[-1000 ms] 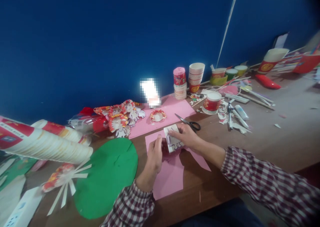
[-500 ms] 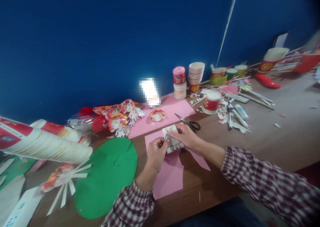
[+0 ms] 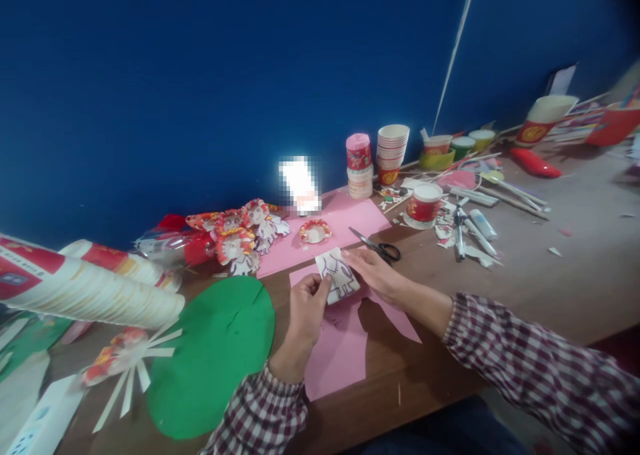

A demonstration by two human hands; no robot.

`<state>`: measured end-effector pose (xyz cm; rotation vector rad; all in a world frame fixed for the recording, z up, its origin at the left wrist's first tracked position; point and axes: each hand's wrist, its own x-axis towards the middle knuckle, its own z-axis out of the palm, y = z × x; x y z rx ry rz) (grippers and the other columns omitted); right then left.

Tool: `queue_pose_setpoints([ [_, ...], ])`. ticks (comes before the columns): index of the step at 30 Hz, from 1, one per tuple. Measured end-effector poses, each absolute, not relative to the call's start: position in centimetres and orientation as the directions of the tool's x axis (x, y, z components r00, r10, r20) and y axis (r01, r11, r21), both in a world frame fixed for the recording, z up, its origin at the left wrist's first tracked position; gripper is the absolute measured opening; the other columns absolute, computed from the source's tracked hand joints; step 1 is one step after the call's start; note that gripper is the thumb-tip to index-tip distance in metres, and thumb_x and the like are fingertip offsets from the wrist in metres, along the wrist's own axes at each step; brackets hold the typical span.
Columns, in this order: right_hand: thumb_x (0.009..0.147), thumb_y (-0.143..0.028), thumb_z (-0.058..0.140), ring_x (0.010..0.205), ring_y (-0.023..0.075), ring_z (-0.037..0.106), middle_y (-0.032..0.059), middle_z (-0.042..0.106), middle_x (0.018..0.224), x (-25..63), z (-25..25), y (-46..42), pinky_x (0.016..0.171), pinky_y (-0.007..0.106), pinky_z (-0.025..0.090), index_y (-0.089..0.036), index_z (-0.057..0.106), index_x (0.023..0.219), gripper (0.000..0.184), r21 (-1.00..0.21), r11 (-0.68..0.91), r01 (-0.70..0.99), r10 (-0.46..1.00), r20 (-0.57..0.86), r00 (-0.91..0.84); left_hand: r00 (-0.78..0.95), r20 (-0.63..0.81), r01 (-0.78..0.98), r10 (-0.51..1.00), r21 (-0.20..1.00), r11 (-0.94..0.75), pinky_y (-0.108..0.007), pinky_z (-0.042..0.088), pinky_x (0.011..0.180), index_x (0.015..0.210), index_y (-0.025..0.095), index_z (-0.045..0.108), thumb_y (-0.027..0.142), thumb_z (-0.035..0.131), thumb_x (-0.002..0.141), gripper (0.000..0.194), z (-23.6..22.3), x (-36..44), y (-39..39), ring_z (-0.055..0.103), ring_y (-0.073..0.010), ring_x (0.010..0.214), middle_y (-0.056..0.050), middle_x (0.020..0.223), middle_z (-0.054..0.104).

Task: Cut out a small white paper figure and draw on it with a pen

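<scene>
Over pink paper (image 3: 336, 363), I see left hand (image 3: 306, 308) pinching drawn card (image 3: 338, 277); right hand (image 3: 377, 273), grip unclear, now bares more inkwork.

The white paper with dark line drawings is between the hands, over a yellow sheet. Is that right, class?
The sheet's colour is wrong: the head view shows the white paper with dark line drawings between the hands, over a pink sheet.

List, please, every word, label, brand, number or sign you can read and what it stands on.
None can be read.
Left cup stack: white print on red, too blurred.
Large cup at right: yellow emblem, too blurred.
White card: line drawing, no legible words.
</scene>
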<state>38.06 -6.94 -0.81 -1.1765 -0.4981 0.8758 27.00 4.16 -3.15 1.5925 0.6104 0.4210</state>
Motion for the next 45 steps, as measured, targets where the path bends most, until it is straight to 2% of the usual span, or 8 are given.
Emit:
queue_pose_setpoints([
  [3, 0.070, -0.055, 0.067, 0.051, 0.0073, 0.041, -0.0029, 0.051, 0.057, 38.14, -0.86, -7.02, 0.050, 0.021, 0.032, -0.013, 0.056, 0.066, 0.043, -0.967, 0.076, -0.245, 0.790, -0.092, 0.606, 0.791, -0.087, 0.145, 0.606, 0.988, -0.048, -0.019, 0.028, 0.047, 0.061, 0.015, 0.052, 0.041, 0.064, 0.075, 0.031, -2.98, 27.01, 4.09, 0.037, -0.0071, 0.050, 0.005, 0.053, 0.045],
  [6, 0.066, -0.054, 0.071, 0.055, 0.0085, 0.045, -0.0010, 0.055, 0.062, 38.31, -1.08, -7.03, 0.053, 0.022, 0.035, -0.011, 0.060, 0.071, 0.045, -0.980, 0.040, -0.193, 0.785, -0.089, 0.614, 0.792, -0.081, 0.147, 0.605, 0.987, -0.060, -0.019, 0.028, 0.048, 0.061, 0.015, 0.052, 0.041, 0.063, 0.075, 0.032, -2.94, 27.04, 4.08, 0.036, -0.0071, 0.051, 0.005, 0.054, 0.044],
  [16, 0.062, -0.051, 0.073, 0.055, 0.0090, 0.046, -0.0015, 0.055, 0.060, 38.23, -0.96, -6.87, 0.052, 0.022, 0.035, -0.012, 0.060, 0.066, 0.041, -0.985, 0.040, -0.167, 0.762, -0.078, 0.643, 0.794, -0.082, 0.158, 0.602, 0.985, -0.074, -0.019, 0.028, 0.048, 0.060, 0.015, 0.053, 0.041, 0.064, 0.075, 0.032, -3.05, 26.92, 4.11, 0.036, -0.0072, 0.052, 0.005, 0.054, 0.043],
  [30, 0.062, -0.051, 0.072, 0.056, 0.0095, 0.047, -0.0004, 0.056, 0.062, 38.23, -0.89, -6.84, 0.053, 0.023, 0.036, -0.012, 0.061, 0.066, 0.041, -0.985, 0.051, -0.165, 0.766, -0.067, 0.640, 0.800, -0.084, 0.148, 0.594, 0.987, -0.060, -0.019, 0.027, 0.048, 0.060, 0.015, 0.051, 0.044, 0.065, 0.074, 0.035, -3.15, 26.99, 4.11, 0.035, -0.0070, 0.051, 0.006, 0.053, 0.040],
  [42, 0.068, -0.037, 0.065, 0.054, 0.0096, 0.045, -0.0017, 0.053, 0.059, 38.06, -0.76, -6.92, 0.051, 0.022, 0.036, -0.014, 0.056, 0.063, 0.025, -0.995, 0.000, -0.097, 0.734, -0.066, 0.676, 0.796, -0.098, 0.168, 0.597, 0.984, -0.062, -0.020, 0.027, 0.047, 0.059, 0.015, 0.052, 0.043, 0.064, 0.074, 0.034, -2.67, 27.02, 3.84, 0.035, -0.0071, 0.050, 0.006, 0.052, 0.040],
  [45, 0.070, -0.037, 0.063, 0.056, 0.0100, 0.046, -0.0009, 0.055, 0.061, 38.11, -0.94, -6.94, 0.052, 0.022, 0.036, -0.014, 0.057, 0.066, 0.024, -0.999, -0.008, -0.038, 0.740, -0.032, 0.671, 0.798, -0.098, 0.166, 0.595, 0.984, -0.060, -0.020, 0.027, 0.047, 0.059, 0.015, 0.052, 0.043, 0.064, 0.074, 0.034, -2.71, 27.05, 3.86, 0.036, -0.0072, 0.049, 0.006, 0.052, 0.041],
])
